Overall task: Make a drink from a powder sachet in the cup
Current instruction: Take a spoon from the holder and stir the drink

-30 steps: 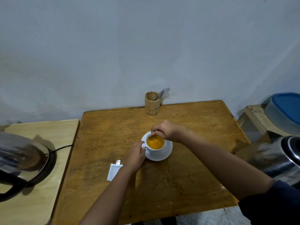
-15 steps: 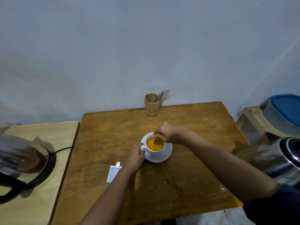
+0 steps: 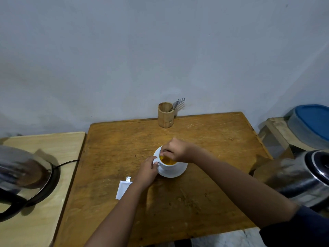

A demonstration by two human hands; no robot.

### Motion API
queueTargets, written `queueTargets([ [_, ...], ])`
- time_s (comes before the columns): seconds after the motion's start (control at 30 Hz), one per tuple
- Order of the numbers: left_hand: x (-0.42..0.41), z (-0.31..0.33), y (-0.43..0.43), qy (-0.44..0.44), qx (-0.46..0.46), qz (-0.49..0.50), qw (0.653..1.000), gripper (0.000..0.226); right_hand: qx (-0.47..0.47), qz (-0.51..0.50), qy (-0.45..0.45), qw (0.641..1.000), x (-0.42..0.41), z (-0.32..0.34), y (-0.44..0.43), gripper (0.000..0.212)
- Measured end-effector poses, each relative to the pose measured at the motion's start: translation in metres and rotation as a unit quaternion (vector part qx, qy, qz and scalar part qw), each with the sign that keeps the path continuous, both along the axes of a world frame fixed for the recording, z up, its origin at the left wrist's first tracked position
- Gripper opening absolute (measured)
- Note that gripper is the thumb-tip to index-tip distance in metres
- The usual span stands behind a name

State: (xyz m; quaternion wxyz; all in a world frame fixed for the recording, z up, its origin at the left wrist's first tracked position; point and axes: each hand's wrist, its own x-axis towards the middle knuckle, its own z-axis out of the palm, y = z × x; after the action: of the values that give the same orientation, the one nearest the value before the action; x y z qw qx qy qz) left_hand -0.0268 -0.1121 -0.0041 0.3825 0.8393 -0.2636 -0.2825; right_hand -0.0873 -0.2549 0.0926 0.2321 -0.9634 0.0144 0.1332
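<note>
A white cup (image 3: pixel 168 166) full of orange drink stands on a white saucer (image 3: pixel 175 172) in the middle of the wooden table (image 3: pixel 204 139). My left hand (image 3: pixel 147 172) grips the cup's handle from the left. My right hand (image 3: pixel 175 150) hovers over the cup's rim, fingers pinched on a small metal spoon whose top end (image 3: pixel 165 149) just shows; its bowl is hidden in the drink. A torn white sachet (image 3: pixel 122 188) lies flat on the table, left of my left wrist.
A wooden holder (image 3: pixel 165 114) with forks stands at the table's far edge. An electric kettle (image 3: pixel 19 177) sits on a lighter side table at left. Another shiny kettle (image 3: pixel 302 177) is at right, and a blue-lidded tub (image 3: pixel 313 122) rests on a stool behind it.
My right hand has shifted over the cup from its far left rim toward the middle and back, stirring. The left hand stays on the handle. The view has drifted slightly.
</note>
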Motion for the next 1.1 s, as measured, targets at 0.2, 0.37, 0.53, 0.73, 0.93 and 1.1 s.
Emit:
queueTargets([
  [0.2, -0.002, 0.002, -0.002, 0.012, 0.005, 0.011, 1.000, 0.035, -0.037, -0.008, 0.022, 0.999, -0.004, 0.013, -0.016, 0.028],
  [0.37, -0.002, 0.002, -0.001, 0.017, 0.009, 0.016, 1.000, 0.036, -0.045, -0.032, 0.017, 0.998, -0.004, 0.008, -0.019, 0.030],
  [0.53, -0.003, 0.004, -0.001, 0.020, 0.008, 0.019, 1.000, 0.037, 0.013, -0.060, -0.005, 0.998, -0.003, 0.001, -0.012, 0.030],
  [0.73, -0.003, 0.006, -0.001, 0.019, 0.008, 0.014, 1.000, 0.036, 0.046, -0.048, 0.020, 0.998, -0.005, 0.010, -0.017, 0.025],
  [0.93, -0.002, 0.006, 0.000, 0.019, 0.003, 0.008, 1.000, 0.034, -0.001, -0.084, 0.047, 0.995, -0.010, 0.012, -0.030, 0.028],
  [1.1, -0.002, 0.006, 0.000, 0.019, 0.001, 0.006, 1.000, 0.033, 0.009, -0.106, 0.007, 0.994, -0.010, 0.007, -0.028, 0.029],
])
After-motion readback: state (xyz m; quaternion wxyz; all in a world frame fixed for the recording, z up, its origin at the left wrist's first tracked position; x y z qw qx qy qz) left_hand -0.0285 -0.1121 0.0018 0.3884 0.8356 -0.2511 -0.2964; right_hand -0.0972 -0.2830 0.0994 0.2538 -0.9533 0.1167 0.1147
